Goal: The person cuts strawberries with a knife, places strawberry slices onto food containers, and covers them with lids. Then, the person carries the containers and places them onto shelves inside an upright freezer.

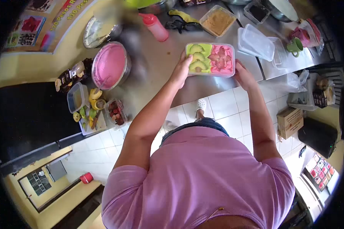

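Observation:
A transparent plastic tub point(211, 71) is held level between both hands over the steel counter's front edge. Its left half has green cream topped with avocado slices point(198, 57). Pink cream with sliced strawberries point(220, 58) arranged in a flower shape fills the right half. My left hand point(182, 70) grips the tub's left side, thumb at the rim and fingers underneath, partly hidden. At the lower right corner, my right hand point(244, 75) holds the other side, its fingertips mostly hidden behind the wall.
On the steel counter point(156, 61) stand a pink squeeze bottle point(155, 27), a tub of brown crumbs point(218, 21), stacked transparent lids point(256, 41) and a green mug point(294, 47). To the left are a bowl of pink cream point(110, 65), a strawberry box point(116, 112) and fruit peels point(93, 105).

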Demonstrator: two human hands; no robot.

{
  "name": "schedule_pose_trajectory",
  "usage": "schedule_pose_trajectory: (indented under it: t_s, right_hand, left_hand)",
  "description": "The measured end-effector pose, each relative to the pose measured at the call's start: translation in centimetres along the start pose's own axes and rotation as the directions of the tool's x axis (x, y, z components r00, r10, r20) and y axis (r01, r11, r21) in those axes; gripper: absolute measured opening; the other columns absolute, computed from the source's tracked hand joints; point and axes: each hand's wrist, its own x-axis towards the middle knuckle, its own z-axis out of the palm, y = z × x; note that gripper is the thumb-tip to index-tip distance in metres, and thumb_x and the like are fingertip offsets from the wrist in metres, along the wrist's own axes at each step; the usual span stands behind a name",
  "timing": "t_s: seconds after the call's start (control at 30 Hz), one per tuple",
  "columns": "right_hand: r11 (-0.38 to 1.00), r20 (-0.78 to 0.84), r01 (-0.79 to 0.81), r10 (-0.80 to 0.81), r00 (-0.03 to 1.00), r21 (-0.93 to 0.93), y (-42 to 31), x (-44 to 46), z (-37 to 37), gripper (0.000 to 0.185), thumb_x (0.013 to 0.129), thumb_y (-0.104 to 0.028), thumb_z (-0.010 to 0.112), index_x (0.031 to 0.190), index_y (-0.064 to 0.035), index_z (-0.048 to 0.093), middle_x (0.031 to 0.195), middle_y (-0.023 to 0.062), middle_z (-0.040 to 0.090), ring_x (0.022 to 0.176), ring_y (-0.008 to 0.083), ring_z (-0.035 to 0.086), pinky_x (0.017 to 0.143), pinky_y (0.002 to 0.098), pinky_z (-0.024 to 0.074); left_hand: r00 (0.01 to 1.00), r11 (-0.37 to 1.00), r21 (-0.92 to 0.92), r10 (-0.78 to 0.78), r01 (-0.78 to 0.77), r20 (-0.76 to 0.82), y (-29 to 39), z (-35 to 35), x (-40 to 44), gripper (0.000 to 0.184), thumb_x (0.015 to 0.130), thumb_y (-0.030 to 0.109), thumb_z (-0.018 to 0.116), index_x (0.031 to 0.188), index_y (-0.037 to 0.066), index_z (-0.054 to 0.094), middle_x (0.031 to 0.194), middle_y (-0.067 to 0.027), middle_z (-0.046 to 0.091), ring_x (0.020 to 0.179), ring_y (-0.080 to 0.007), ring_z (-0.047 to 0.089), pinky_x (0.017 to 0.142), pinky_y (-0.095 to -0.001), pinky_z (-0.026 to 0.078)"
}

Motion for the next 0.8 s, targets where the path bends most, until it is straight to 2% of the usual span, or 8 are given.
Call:
schedule_pose_trajectory:
  t_s: [0.07,0.23,0.27,0.3,0.4,0.53,0.67,0.8]
  right_hand:
    - [0.971,0.165,-0.027,-0.013,0.986,0.237,1.1,0.3,1.4,0.033,0.095,-0.022,0.05,0.122,-0.003,0.048,0.111,0.0063,0.059,0.102,0.0151,0.058,0.094,0.0312,0.047]
    - [0.955,0.354,-0.013,-0.097,0.93,0.296,1.3,-2.4,10.8,0.04,0.092,-0.022,0.053,0.126,-0.003,0.045,0.118,0.0092,0.058,0.115,0.0217,0.056,0.101,0.0376,0.0451]
    - [0.936,0.494,-0.16,-0.018,0.869,0.315,1.8,-2.2,12.4,0.045,0.091,-0.023,0.054,0.129,-0.0028,0.044,0.123,0.0105,0.057,0.117,0.0233,0.056,0.102,0.0402,0.0448]
    - [0.9,0.623,-0.313,0.061,0.78,0.304,2.4,-2.5,14.3,0.049,0.09,-0.025,0.055,0.132,-0.0025,0.042,0.128,0.0119,0.056,0.119,0.0248,0.055,0.102,0.0428,0.0446]
    - [0.908,0.741,-0.384,0.143,0.656,0.165,3.0,-5.6,22.0,0.055,0.087,-0.029,0.057,0.134,-0.0016,0.044,0.134,0.014,0.054,0.119,0.0275,0.055,0.103,0.0468,0.0433]
    - [0.847,0.922,-0.532,0.217,0.32,-0.014,5.7,-11.4,34.0,0.059,0.085,-0.03,0.058,0.135,-0.0011,0.044,0.133,0.0155,0.054,0.119,0.0323,0.055,0.101,0.0524,0.0448]
    - [0.865,0.918,-0.489,0.278,0.281,-0.113,10.1,-18.1,45.5,0.07,0.082,-0.038,0.061,0.14,-0.0037,0.041,0.141,0.017,0.047,0.122,0.0385,0.052,0.099,0.0604,0.0432]
    - [0.782,0.952,-0.574,0.307,0.017,-0.242,15.1,-23.7,53.8,0.069,0.089,-0.045,0.054,0.145,-0.0085,0.034,0.143,0.0193,0.042,0.127,0.0404,0.047,0.098,0.0607,0.0448]
  left_hand:
    - [1.0,0.999,-0.033,-0.027,0.027,0.006,1.1,-1.8,-2.2,0.051,0.101,0.038,0.039,0.148,0.026,0.025,0.137,-0.0043,0.047,0.117,-0.0217,0.054,0.088,-0.0468,0.049]
    - [0.994,0.994,-0.105,0.006,-0.018,-0.11,4.8,-7.9,-11.9,0.045,0.1,0.039,0.044,0.139,0.016,0.039,0.132,-0.0051,0.052,0.116,-0.0223,0.057,0.089,-0.0471,0.052]
    - [0.987,0.997,-0.083,-0.008,-0.006,-0.163,5.7,-8.8,-14.6,0.047,0.099,0.04,0.045,0.139,0.016,0.039,0.131,-0.0064,0.053,0.114,-0.0227,0.058,0.088,-0.0464,0.053]
    - [0.976,0.998,-0.067,-0.027,0.012,-0.218,6.7,-9.5,-17.7,0.049,0.099,0.042,0.045,0.139,0.015,0.039,0.131,-0.0078,0.053,0.113,-0.0231,0.059,0.086,-0.0456,0.055]
    - [0.949,0.999,0.0,-0.043,0.045,-0.311,8.5,-13.4,-27.1,0.056,0.098,0.046,0.044,0.146,0.021,0.029,0.136,-0.0045,0.05,0.11,-0.0204,0.06,0.076,-0.037,0.056]
    - [0.882,0.986,0.084,-0.088,0.143,-0.464,9.5,-19.6,-40.9,0.066,0.095,0.051,0.046,0.145,0.009,0.031,0.127,-0.0141,0.057,0.109,-0.0242,0.062,0.074,-0.0391,0.059]
    - [0.79,0.982,0.102,-0.065,0.159,-0.61,10.0,-23.3,-55.6,0.066,0.096,0.05,0.045,0.144,0.007,0.033,0.126,-0.0138,0.058,0.105,-0.0256,0.063,0.069,-0.0394,0.06]
    - [0.701,0.963,0.169,-0.027,0.209,-0.713,9.9,-23.7,-67.0,0.073,0.095,0.059,0.038,0.145,0.006,0.032,0.124,-0.0209,0.056,0.105,-0.0264,0.061,0.073,-0.0385,0.061]
